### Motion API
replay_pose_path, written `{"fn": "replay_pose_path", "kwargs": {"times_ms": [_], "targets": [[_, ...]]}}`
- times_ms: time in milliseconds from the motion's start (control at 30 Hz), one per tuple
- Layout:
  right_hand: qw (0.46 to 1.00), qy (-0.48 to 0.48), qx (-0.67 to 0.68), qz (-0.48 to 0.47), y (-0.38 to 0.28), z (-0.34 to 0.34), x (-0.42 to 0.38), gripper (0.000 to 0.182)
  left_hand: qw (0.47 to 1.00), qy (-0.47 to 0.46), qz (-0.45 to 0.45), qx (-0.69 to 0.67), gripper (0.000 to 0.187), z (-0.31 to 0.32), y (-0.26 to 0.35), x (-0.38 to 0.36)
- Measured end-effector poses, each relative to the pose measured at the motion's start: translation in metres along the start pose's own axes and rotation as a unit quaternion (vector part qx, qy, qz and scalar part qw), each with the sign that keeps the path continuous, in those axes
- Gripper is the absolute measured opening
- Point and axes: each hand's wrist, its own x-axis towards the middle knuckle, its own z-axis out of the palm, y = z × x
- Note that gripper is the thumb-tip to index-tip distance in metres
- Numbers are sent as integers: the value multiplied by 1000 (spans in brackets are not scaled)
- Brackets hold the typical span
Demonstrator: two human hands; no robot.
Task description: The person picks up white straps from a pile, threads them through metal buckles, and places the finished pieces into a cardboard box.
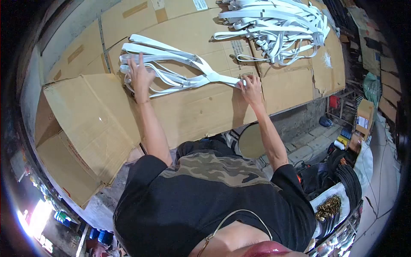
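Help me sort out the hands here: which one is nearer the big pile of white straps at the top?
Right. The right hand presses the strap bundle's joined end, just below the pile. The left hand rests on the bundle's spread ends, farther away.

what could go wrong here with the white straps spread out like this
The loose white straps fan out in thin loops under the left hand, so they may tangle or slip out of line. The right hand pins only the joined end, near where the cardboard sheets overlap, so it might snag there. The strap pile lies close and could get mixed in.
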Motion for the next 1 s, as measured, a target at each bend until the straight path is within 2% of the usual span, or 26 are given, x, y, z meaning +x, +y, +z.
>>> {"fn": "replay_pose_path", "kwargs": {"times_ms": [33,100,167,233,300,333,367,433,467,533,567,600,633,700,767,800,833,900,967,1000], "targets": [[1000,26,2,6,0,-1,0,33,1000,3,3,-1,77,0,14,-7],[999,44,11,23,-6,-5,-2,34,996,1,74,-42,68,-4,53,-26],[997,68,19,39,-5,-11,-2,35,980,-76,106,-148,54,-17,101,-53],[988,79,92,91,8,-10,-3,34,947,-132,207,-208,44,-18,135,-84],[981,103,122,108,32,-21,7,30,930,-147,273,-198,32,2,148,-134],[975,127,114,143,52,-26,17,29,910,-228,277,-206,27,-1,155,-148],[967,150,109,176,72,-30,31,27,886,-307,276,-211,23,-4,163,-159],[963,175,70,194,112,-45,60,24,875,-381,215,-205,19,-11,176,-182],[961,183,84,189,129,-56,82,24,885,-367,206,-200,19,-7,176,-190],[984,140,81,72,146,-71,104,23,896,-357,197,-175,21,-15,175,-209],[981,151,94,77,145,-73,114,23,907,-358,120,-187,21,-21,181,-211],[994,103,38,-13,146,-76,124,23,912,-354,45,-201,22,-25,186,-209],[994,47,-21,-97,146,-76,124,24,913,-358,53,-188,22,-26,184,-210],[995,61,-33,-72,152,-70,124,23,930,-318,54,-178,25,-23,184,-212],[991,71,112,15,162,-72,131,23,930,-323,53,-167,25,-19,189,-207],[983,131,120,48,173,-68,138,23,927,-332,32,-171,26,-15,192,-203],[982,136,121,51,186,-69,149,23,924,-342,8,-173,27,-14,192,-201],[916,184,281,220,221,-70,175,27,923,-344,15,-171,28,-13,199,-196],[904,211,252,272,262,-82,205,33,924,-341,31,-171,29,-8,210,-187],[908,239,235,252,287,-83,218,30,926,-324,28,-193,29,-6,212,-187]]}}
